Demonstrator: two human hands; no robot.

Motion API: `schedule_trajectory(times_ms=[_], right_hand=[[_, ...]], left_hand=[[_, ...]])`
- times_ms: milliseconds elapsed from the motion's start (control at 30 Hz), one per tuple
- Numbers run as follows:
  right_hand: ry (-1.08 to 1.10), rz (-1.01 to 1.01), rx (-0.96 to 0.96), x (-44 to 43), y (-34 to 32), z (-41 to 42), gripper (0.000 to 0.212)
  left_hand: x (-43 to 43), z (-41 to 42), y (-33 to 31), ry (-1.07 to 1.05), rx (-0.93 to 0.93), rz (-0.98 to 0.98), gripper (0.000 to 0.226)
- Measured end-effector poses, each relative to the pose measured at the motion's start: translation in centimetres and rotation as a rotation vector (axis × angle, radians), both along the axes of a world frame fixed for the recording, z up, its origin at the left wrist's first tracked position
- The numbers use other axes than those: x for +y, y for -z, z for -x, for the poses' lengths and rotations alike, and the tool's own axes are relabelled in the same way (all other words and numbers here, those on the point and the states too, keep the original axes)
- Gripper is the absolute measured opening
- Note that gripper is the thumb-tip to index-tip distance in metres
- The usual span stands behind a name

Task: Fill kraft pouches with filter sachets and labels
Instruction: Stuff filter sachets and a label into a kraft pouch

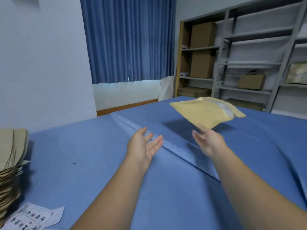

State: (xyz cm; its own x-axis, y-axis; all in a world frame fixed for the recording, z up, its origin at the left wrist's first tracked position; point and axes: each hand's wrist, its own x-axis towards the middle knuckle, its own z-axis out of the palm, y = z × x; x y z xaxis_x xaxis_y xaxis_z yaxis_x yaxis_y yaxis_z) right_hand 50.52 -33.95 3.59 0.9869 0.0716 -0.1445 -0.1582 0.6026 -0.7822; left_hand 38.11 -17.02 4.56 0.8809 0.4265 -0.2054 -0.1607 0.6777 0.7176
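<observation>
The pouch stack (10,163) is cut off by the left edge. The labels (31,218) in the lower left corner run past the bottom edge, their print too smeared to read. The pouch (206,112) right of centre is blurred; only a sliver of white shows at its mouth, and whether the right hand (207,140) touches its lower corner cannot be told.

Blue-cloth table (166,188) w/ kraft pouch stack (10,163) + labels (31,218) at left
</observation>
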Motion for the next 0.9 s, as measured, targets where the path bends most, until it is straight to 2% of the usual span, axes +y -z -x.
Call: schedule_trajectory(times_ms=[67,133,233,533,767,833,900], right_hand=[[0.033,0.103,0.095,0.3,1.1,-0.5,0.025],[-0.019,0.119,0.110,1.5,1.8,0.3,0.008],[-0.116,0.150,0.093,4.4,1.8,3.0,0.013],[-0.572,0.144,-0.064,15.7,-2.7,17.9,0.002],[-0.814,0.136,-0.234,23.4,-5.4,29.5,0.001],[-0.809,0.222,-0.318,25.4,-5.6,31.9,0.005],[-0.776,0.388,-0.432,27.1,-5.7,33.8,0.010]], left_hand=[[0.5,0.9,0.4,-0.001,0.003,0.009,0.024],[0.9,2.3,0.5,-0.013,0.026,-0.007,0.016],[1.7,4.6,-0.2,-0.051,0.074,-0.049,0.011],[7.2,16.9,-4.8,-0.165,0.048,-0.177,0.011],[13.7,29.5,-6.2,-0.436,0.046,-0.232,0.012],[15.8,33.2,-5.8,-0.525,0.059,-0.249,0.010],[17.7,36.6,-5.0,-0.599,0.073,-0.267,0.007]])
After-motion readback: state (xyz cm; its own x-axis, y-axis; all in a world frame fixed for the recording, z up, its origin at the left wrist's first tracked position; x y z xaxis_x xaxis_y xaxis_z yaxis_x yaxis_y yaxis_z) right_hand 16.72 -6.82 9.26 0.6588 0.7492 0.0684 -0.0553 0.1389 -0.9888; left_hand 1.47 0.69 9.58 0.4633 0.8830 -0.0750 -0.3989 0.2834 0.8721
